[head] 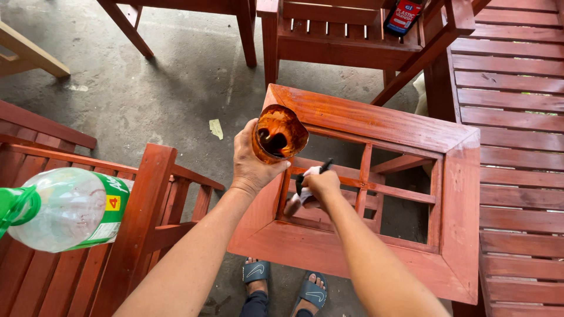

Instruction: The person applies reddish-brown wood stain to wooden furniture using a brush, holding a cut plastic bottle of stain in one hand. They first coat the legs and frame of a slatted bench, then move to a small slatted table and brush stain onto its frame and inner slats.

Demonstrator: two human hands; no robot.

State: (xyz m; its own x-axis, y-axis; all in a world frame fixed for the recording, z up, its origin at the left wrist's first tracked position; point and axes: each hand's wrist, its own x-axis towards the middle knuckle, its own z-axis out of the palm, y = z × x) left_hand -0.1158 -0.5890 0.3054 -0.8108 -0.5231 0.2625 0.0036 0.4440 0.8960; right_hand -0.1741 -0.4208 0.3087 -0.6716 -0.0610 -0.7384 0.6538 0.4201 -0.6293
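My left hand (249,161) grips a cut-open plastic cup (279,134) smeared with dark orange-brown stain, tilted toward me over the corner of a red-brown wooden table frame (376,120). My right hand (320,185) holds a small brush wrapped in white cloth (306,176), its dark tip pointing up, inside the frame's open top beside a slat. The frame's crossbars and inner rails show below the hands.
A clear plastic bottle with a green label (67,208) lies at the left on a red wooden chair (147,205). More stained chairs (346,41) and a slatted bench (517,117) surround the frame. A red container (404,14) sits on the far chair. My feet in sandals (285,282) stand on grey concrete.
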